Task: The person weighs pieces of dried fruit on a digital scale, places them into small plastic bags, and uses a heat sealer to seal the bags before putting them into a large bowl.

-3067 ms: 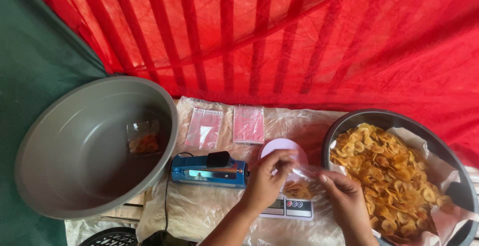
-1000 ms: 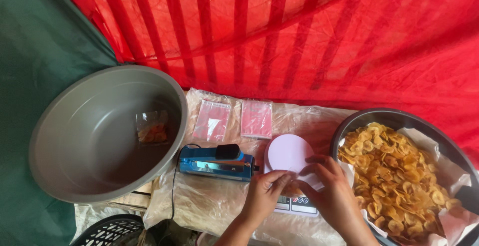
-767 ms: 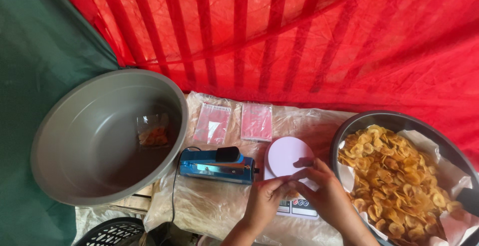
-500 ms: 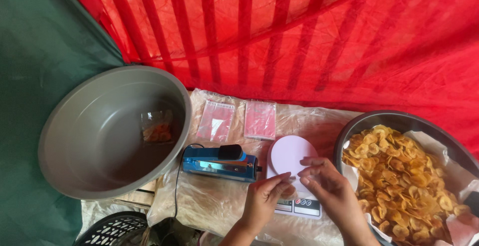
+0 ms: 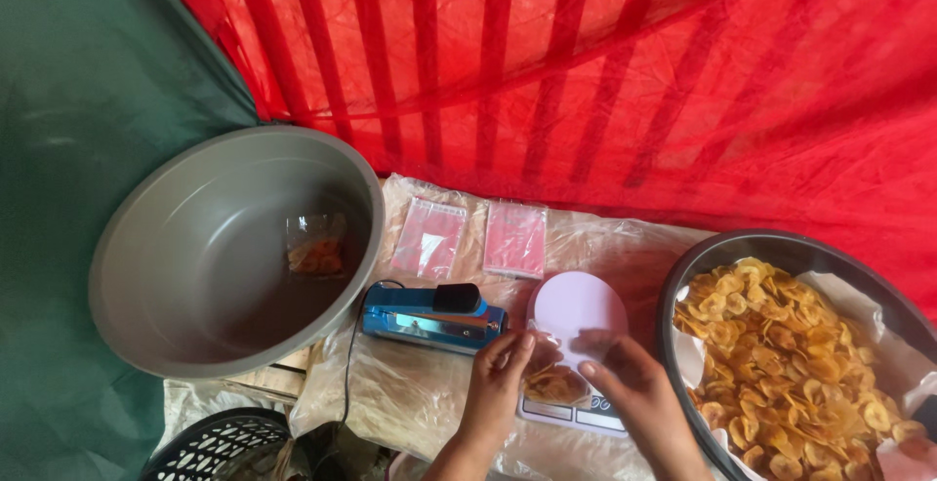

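Observation:
My left hand (image 5: 495, 390) and my right hand (image 5: 630, 393) both hold a small clear bag of yellow chips (image 5: 552, 380) between them, just over the front of a small white kitchen scale (image 5: 576, 311) with a pale round plate. The fingers of both hands pinch the bag's top edge. A blue bag sealer (image 5: 430, 317) lies left of the scale. To the right stands a dark round tray of yellow chips (image 5: 795, 364) lined with paper.
A big grey basin (image 5: 176, 218) at left holds one filled chip bag (image 5: 315, 250). Two stacks of empty clear bags (image 5: 472, 239) lie behind the sealer on plastic sheeting. A black basket (image 5: 215, 447) sits at the bottom left. Red striped cloth hangs behind.
The view has shifted a little. My hands stayed at the scale's front, and the chip bag now shows between them.

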